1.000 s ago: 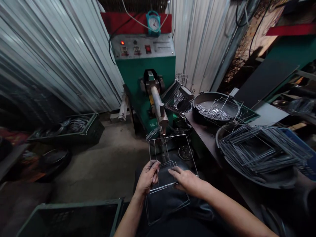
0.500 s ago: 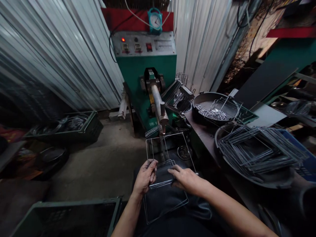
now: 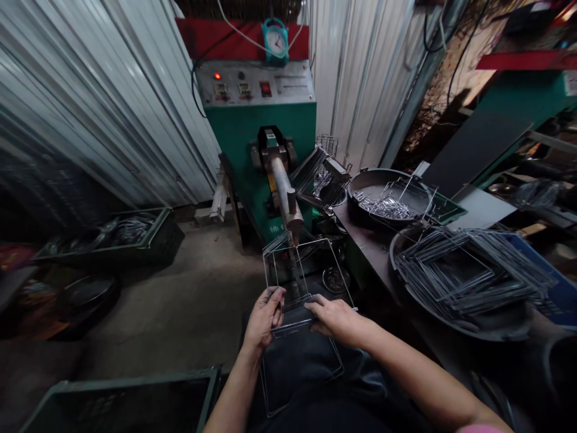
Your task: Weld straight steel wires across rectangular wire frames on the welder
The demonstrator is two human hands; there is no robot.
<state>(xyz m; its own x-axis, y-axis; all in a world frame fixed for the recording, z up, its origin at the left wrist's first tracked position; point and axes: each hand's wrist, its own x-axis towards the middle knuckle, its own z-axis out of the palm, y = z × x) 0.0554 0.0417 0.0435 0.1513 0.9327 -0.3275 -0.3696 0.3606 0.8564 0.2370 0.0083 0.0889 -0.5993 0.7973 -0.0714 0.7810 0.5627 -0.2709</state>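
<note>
A thin wire frame [image 3: 304, 273] reaches from my hands up to the tip of the machine's metal arm [image 3: 285, 192]. My left hand [image 3: 265, 317] is closed on the frame's left side. With bent fingers, my right hand [image 3: 333, 319] grips the frame's wires near its middle. The far end of the frame lies at the electrode tip [image 3: 296, 237]; whether they touch is hard to tell. Another wire piece [image 3: 265, 385] hangs below my hands, over my lap.
On the right, a round tray [image 3: 496, 329] holds stacked wire frames, and a round pan [image 3: 360, 216] holds small wire pieces. Green crates stand at the left [image 3: 157, 240] and lower left [image 3: 135, 379]. A clock [image 3: 276, 41] sits on the green machine [image 3: 225, 129].
The view has shifted slightly, so the machine appears a little further left. My hands and the wire frame have moved slightly up in the picture, and both hands keep their grip.
</note>
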